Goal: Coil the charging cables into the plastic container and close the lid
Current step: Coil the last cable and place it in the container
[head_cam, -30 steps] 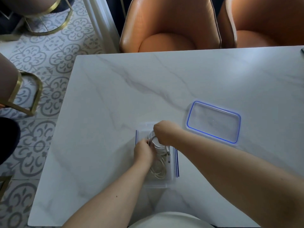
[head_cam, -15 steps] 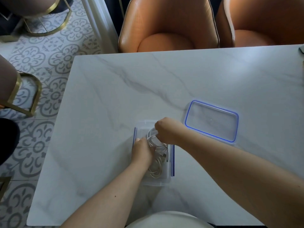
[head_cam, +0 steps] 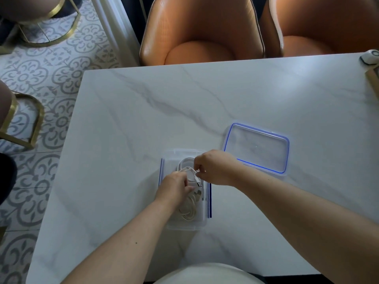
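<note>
A white marble table (head_cam: 143,119) with grey veins fills the view, its near edge at the person's body. Nearest on it stands a clear rectangular plastic container (head_cam: 184,226) with blue clips along its two long sides. Its long axis runs straight away from the person, and it is open on top.

Thin white charging cables (head_cam: 187,212) lie inside it, looped loosely at the near end and wound in a tighter ring at the far end. The left hand (head_cam: 174,187) reaches in over the left side of the container, its fingers curled down round the loops at the middle. Just beyond, the right hand (head_cam: 215,168) comes in from the right over the far half, its fingertips pinching a strand of the same cables. A silver-tipped plug (head_cam: 198,183) hangs just below those fingers, pointing back toward the person.

Farther off and to the right, just beside the container, the clear rectangular lid with a blue seal (head_cam: 256,147) lies flat on the table. Its long axis runs left to right, with the right end slanted a little nearer, so it lies roughly crosswise to the container.

Beyond the far edge stand two orange leather chairs (head_cam: 201,27). Grey-and-white patterned floor tiles (head_cam: 51,68) show to the left.
</note>
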